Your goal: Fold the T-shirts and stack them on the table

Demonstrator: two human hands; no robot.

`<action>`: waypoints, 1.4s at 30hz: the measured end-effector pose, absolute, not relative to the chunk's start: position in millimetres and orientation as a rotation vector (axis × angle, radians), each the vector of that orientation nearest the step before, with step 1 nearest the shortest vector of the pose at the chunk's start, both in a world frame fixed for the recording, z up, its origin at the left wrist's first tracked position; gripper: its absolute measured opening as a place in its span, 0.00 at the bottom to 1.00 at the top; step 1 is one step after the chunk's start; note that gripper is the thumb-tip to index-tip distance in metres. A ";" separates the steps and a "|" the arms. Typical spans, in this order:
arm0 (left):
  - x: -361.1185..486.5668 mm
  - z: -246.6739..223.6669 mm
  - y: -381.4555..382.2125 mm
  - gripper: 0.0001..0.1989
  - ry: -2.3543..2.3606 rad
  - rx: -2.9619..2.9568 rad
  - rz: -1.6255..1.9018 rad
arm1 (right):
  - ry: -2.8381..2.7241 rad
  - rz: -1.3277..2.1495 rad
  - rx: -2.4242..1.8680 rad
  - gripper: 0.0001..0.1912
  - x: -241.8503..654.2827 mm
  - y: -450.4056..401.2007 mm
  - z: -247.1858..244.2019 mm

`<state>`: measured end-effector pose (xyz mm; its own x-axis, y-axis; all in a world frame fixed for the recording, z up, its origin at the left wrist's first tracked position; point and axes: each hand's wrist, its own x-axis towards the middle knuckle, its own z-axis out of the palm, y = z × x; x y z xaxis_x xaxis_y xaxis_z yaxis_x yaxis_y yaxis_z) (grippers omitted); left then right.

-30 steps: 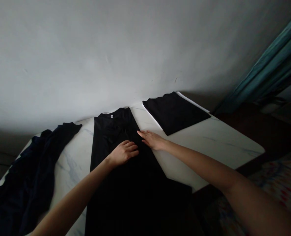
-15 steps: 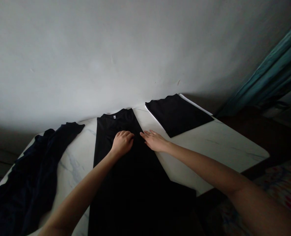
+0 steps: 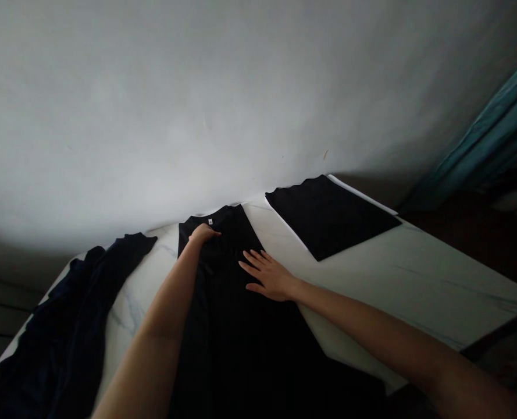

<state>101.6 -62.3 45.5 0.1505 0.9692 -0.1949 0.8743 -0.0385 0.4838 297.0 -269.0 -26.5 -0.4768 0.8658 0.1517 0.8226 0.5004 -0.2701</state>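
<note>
A black garment [image 3: 249,326] with a small white label near its top edge lies spread over the middle of the table. My left hand [image 3: 204,233] is on its upper part just below the label, with the fingers partly hidden and turned toward the cloth; whether they pinch it cannot be made out. Flat on the garment, lower and to the right, rests my right hand [image 3: 267,276], its fingers spread and holding nothing.
The pale marbled table [image 3: 371,279] stands against a grey wall [image 3: 223,105]. Folded black cloth [image 3: 328,215] with white edges lies at the back right. Dark blue clothing [image 3: 75,326] covers the left side. A teal curtain [image 3: 485,139] hangs at the right.
My left hand has moved up the garment toward the label. My right hand has shifted slightly down, its fingers now wider apart. The view has also shifted a little.
</note>
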 end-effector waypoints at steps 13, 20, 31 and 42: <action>110.5 41.8 -86.2 0.13 1.668 2.633 0.464 | -2.454 0.251 -1.435 0.31 296.2 -271.5 -21.0; 95.3 48.3 -116.5 0.08 0.755 2.796 0.122 | -2.484 0.201 -1.455 0.30 295.4 -271.8 -18.8; 63.8 50.2 -160.8 0.09 0.730 3.303 -0.085 | -2.495 0.217 -1.477 0.31 293.8 -273.2 -14.7; 73.7 62.4 -137.0 0.12 1.614 2.596 0.388 | -2.151 0.157 -1.649 0.20 293.6 -199.5 26.6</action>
